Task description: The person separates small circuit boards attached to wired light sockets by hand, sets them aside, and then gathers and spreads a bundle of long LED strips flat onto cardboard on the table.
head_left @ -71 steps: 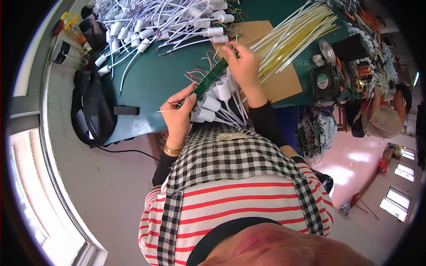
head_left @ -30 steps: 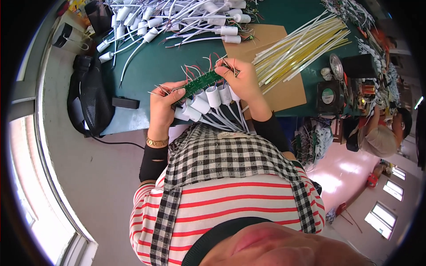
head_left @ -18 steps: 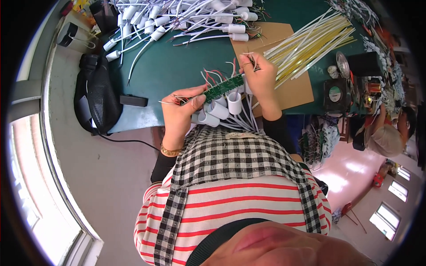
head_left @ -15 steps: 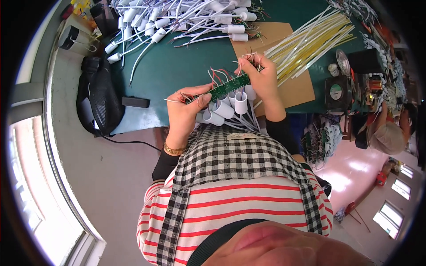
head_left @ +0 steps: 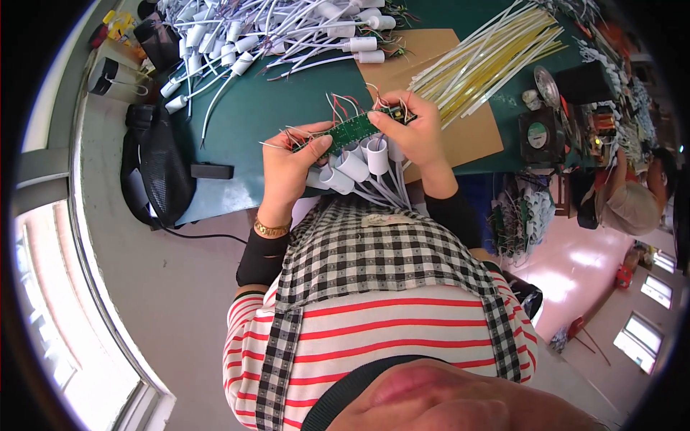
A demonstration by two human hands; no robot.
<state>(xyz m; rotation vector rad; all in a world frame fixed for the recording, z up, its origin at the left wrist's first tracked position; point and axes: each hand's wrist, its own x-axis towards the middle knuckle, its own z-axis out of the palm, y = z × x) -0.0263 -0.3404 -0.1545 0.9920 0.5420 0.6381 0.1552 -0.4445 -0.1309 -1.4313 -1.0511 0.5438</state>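
Observation:
A long green circuit board (head_left: 350,132) is held between my two hands, just off the table's near edge. My left hand (head_left: 293,161) pinches its left end, thumb on the face. At the right end my right hand (head_left: 415,133) grips it, the thumb lying across the board. Thin red, white and dark wires stick up from its far edge. Several white cylindrical caps (head_left: 353,166) with grey-white cables (head_left: 392,188) hang along its near side, in front of my apron. Whether every cap is joined to the board is hidden.
White capped cables (head_left: 237,50) lie heaped at the far left of the green table (head_left: 244,136). White and yellow strips (head_left: 489,61) rest on cardboard (head_left: 471,140). A black bag (head_left: 159,158) and a small black box (head_left: 212,171) sit left; a solder reel (head_left: 540,136) right. Another person (head_left: 632,201) works beyond.
My right thumb has moved from the wires at the right end down onto the board's face. The view has shifted slightly; both hands still hold the board.

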